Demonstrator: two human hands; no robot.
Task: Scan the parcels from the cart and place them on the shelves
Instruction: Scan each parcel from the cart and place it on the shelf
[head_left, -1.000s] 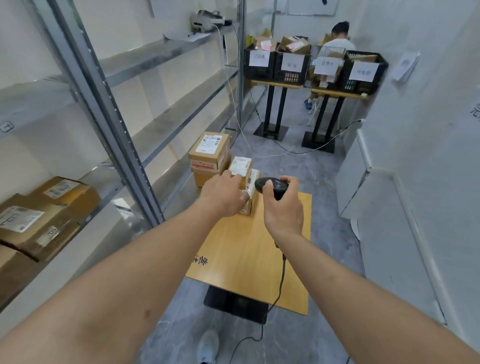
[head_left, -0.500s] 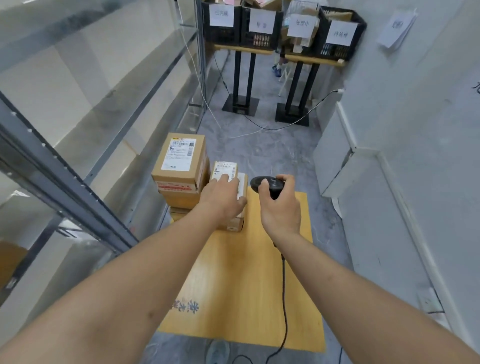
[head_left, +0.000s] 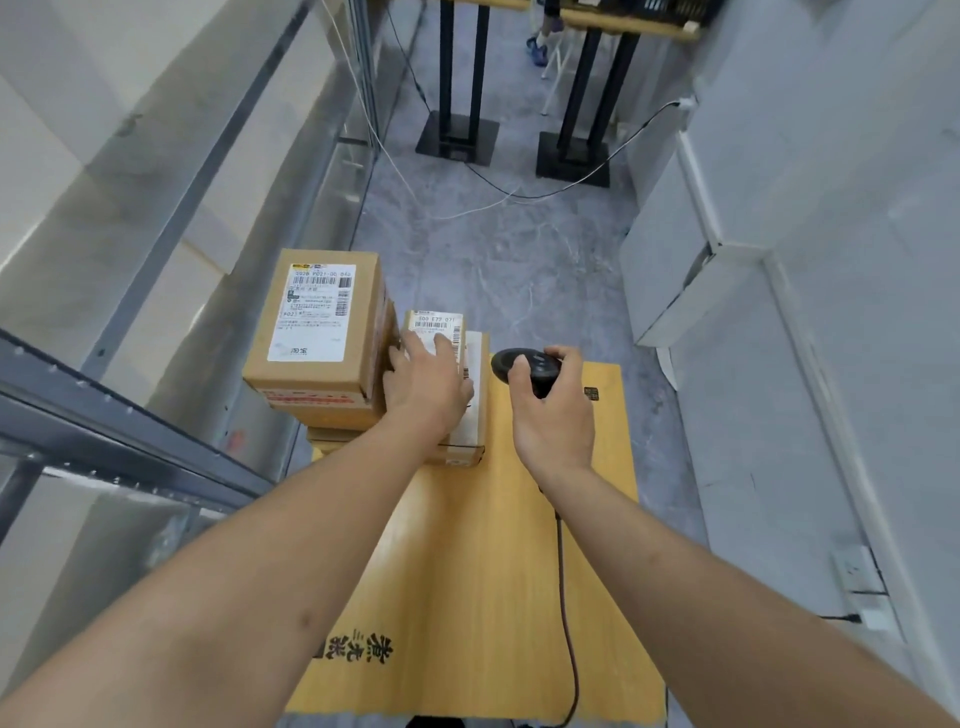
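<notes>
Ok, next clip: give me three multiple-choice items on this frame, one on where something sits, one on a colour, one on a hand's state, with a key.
1. Where does the small parcel sit?
A. on the floor
B. on a flat parcel, right of the tall stack
C. on the shelf

2. What colour is the scanner?
A. black
B. yellow
C. white

3. What is the right hand doing?
A. hanging idle
B. pressing flat on the cart top
C. gripping the scanner

Key:
1 B, its label shows just above the left hand, beside the stacked boxes.
2 A, its head is dark against the wood.
3 C, the fingers curl round the scanner and its cable trails down below the wrist.
</notes>
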